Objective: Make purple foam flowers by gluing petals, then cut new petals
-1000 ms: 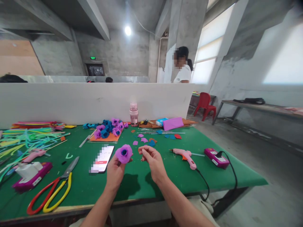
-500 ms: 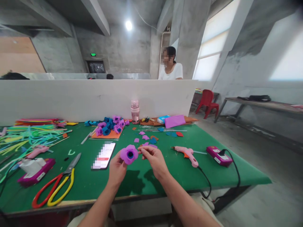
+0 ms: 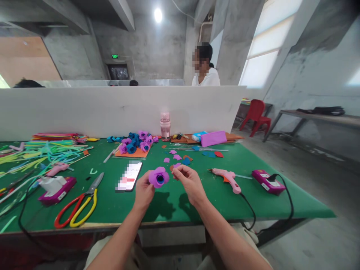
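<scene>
A purple flower (image 3: 159, 177) with a dark blue centre is held up over the green table by my left hand (image 3: 144, 191), whose fingers are closed behind it. Just to its right, my right hand (image 3: 189, 182) is in a pinch, thumb and fingertips together; anything between them is too small to make out. Purple, blue and brown petal pieces (image 3: 177, 157) lie scattered behind my hands. A phone (image 3: 129, 176) rests left of my left hand. Farther right of my right hand lies a pink glue gun (image 3: 229, 177).
Red-and-yellow scissors (image 3: 84, 204) and a purple power block (image 3: 59, 190) are at the left, another block (image 3: 267, 182) at the right. Finished flowers (image 3: 137, 141), a pink bottle (image 3: 165, 126) and a white partition (image 3: 126, 108) stand behind. A person (image 3: 206, 75) is beyond.
The camera view has shifted, so the table's things appear farther right and slightly higher. My hands keep nearly the same pose, with the flower still in my left hand.
</scene>
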`<action>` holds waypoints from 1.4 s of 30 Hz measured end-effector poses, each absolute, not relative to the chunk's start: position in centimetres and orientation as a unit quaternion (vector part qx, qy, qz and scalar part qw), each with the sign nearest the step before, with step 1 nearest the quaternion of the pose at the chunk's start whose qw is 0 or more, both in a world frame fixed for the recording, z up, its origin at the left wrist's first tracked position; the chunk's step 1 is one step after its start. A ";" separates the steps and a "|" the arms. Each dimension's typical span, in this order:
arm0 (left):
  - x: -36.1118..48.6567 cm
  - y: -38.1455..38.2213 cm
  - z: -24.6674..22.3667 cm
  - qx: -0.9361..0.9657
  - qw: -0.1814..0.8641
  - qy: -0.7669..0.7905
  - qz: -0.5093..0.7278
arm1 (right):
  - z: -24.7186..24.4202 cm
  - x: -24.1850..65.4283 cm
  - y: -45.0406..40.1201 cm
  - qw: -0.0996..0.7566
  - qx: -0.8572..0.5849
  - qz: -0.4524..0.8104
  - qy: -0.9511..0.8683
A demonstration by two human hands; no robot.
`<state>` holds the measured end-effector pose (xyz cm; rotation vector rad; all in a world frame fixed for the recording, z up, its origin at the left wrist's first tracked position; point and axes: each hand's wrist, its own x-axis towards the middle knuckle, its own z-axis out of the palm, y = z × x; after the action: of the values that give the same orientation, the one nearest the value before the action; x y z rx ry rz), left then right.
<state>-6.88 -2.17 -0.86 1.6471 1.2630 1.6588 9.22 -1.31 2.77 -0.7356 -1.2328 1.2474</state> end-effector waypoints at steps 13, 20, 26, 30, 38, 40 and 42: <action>-7.2 -2.5 -0.7 0.656 0.343 0.419 0.526 | 3.4 9.9 -1.4 0.544 -0.317 0.547 -0.551; -7.7 -2.7 0.0 0.725 0.331 0.372 0.475 | 3.6 10.2 -1.9 0.467 -0.274 0.540 -0.644; -7.7 -2.7 0.2 0.759 0.318 0.354 0.444 | 3.6 10.4 -1.9 0.469 -0.289 0.474 -0.687; -7.6 -2.7 0.2 0.765 0.305 0.356 0.440 | 4.1 10.5 -2.2 0.446 -0.297 0.436 -0.723; -7.6 -2.8 0.5 0.769 0.289 0.362 0.441 | 3.9 10.5 -2.1 0.459 -0.309 0.407 -0.726; -7.6 -2.8 0.5 0.772 0.287 0.361 0.439 | 4.0 10.5 -2.1 0.460 -0.309 0.407 -0.726; -7.7 -2.8 0.4 0.774 0.292 0.355 0.436 | 4.1 10.5 -2.2 0.453 -0.316 0.403 -0.730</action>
<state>-7.66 -2.77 0.42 2.0618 0.9472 1.1619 10.50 -2.17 4.06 -0.7791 -1.8027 0.9948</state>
